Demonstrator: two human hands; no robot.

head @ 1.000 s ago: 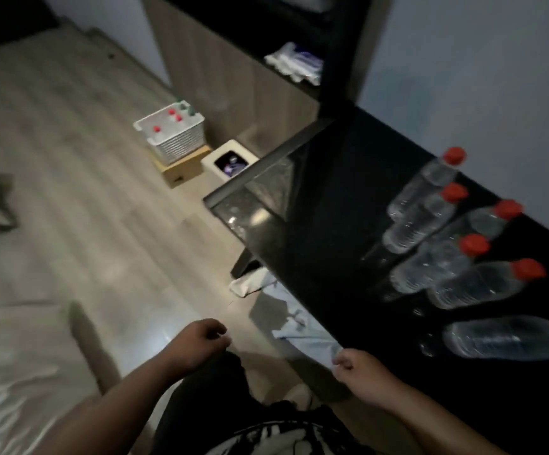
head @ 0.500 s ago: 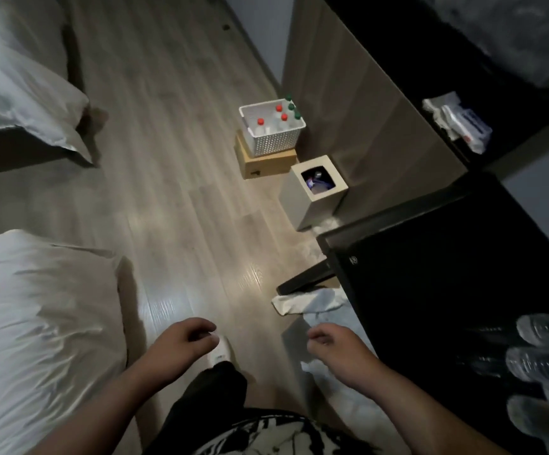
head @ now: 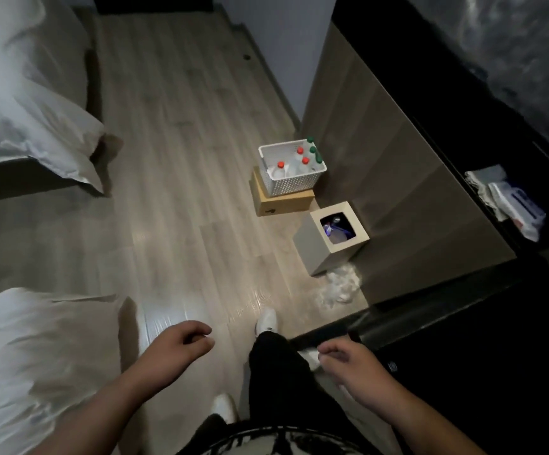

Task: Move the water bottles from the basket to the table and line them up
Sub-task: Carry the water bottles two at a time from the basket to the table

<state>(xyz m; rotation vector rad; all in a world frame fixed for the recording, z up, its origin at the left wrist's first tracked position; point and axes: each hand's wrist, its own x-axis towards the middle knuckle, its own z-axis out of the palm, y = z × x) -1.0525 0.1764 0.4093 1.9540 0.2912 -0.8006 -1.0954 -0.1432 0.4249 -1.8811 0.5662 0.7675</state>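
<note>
A white perforated basket sits on a cardboard box on the floor ahead, by the wooden cabinet side. Several clear water bottles stand in it, some with red caps, some with green caps. The black table fills the lower right; no bottles on it are in view. My left hand hangs low with loosely curled fingers, holding nothing. My right hand hangs the same way by the table's corner, empty. Both hands are far from the basket.
A square beige bin with rubbish stands between me and the basket, with crumpled white material at its foot. Beds with white bedding line the left side. Wooden floor runs between them. My legs and white shoes are below.
The view has swung away from the table and its bottles toward the floor and basket, which now looks nearer. Both hands stay low and empty.
</note>
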